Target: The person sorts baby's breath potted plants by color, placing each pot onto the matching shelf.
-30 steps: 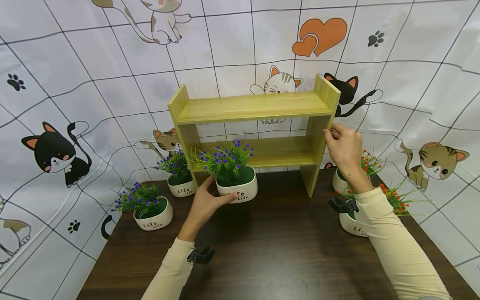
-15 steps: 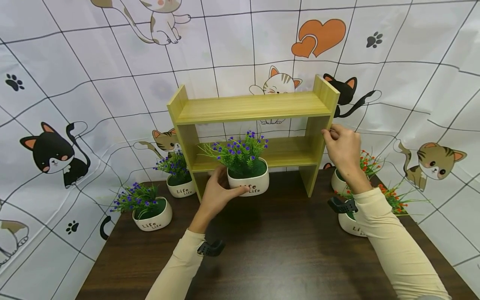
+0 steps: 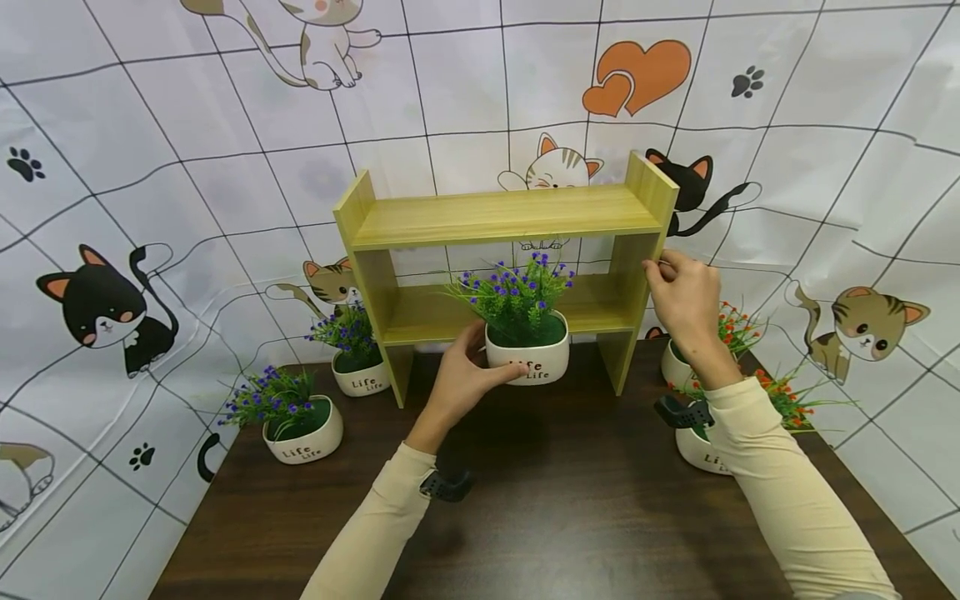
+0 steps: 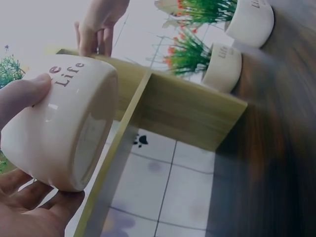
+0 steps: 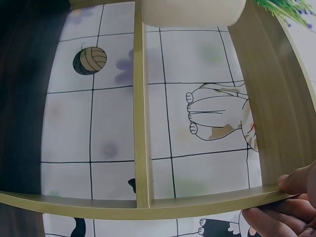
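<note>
My left hand (image 3: 463,383) grips a white oval flowerpot (image 3: 542,363) with purple flowers, thumb across its "Life" lettering and fingers round its far side. The pot is raised off the table, in front of the middle shelf (image 3: 592,315) of a light wooden rack (image 3: 510,218). In the left wrist view the pot (image 4: 64,123) tilts, its underside partly showing. At the rack's right side panel, my right hand (image 3: 686,296) pinches the front edge between thumb and fingers. The right wrist view shows that hand (image 5: 291,210) on the panel edge.
Two purple-flowered pots stand at the left, one nearer (image 3: 303,433) and one beside the rack (image 3: 362,373). At the right, two red-flowered pots (image 3: 703,452) are partly hidden by my right arm. A cat-print sheet (image 3: 465,75) hangs behind the dark table (image 3: 570,517).
My left hand has carried the purple-flowered pot rightward and slightly up, toward the middle of the rack's front. The right hand stays on the side panel.
</note>
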Demonstrator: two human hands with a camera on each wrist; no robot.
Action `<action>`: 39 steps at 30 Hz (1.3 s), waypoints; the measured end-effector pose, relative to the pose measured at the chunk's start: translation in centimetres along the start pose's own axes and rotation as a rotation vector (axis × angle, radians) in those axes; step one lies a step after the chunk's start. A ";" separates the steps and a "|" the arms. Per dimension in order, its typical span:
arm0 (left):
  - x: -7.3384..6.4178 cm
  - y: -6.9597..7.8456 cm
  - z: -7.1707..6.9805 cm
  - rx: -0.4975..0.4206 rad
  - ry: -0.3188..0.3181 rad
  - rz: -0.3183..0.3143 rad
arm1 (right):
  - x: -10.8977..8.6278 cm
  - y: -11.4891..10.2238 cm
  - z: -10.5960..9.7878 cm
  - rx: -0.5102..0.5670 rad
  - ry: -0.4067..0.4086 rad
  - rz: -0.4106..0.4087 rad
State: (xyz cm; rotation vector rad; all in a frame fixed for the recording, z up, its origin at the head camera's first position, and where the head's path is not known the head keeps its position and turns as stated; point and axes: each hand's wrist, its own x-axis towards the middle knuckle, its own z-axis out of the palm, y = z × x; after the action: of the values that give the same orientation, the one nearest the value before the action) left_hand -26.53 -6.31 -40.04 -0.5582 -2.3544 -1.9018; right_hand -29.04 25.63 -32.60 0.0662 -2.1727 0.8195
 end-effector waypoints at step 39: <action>4.9 2.2 7.7 -0.049 -0.019 -0.053 | -0.2 -0.2 0.1 -0.018 0.027 -0.010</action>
State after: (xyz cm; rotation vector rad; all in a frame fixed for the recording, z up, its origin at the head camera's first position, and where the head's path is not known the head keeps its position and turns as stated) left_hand -29.03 2.55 -38.48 -0.5256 -2.3627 -1.9902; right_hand -28.89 25.33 -32.71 0.0569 -2.1524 0.7910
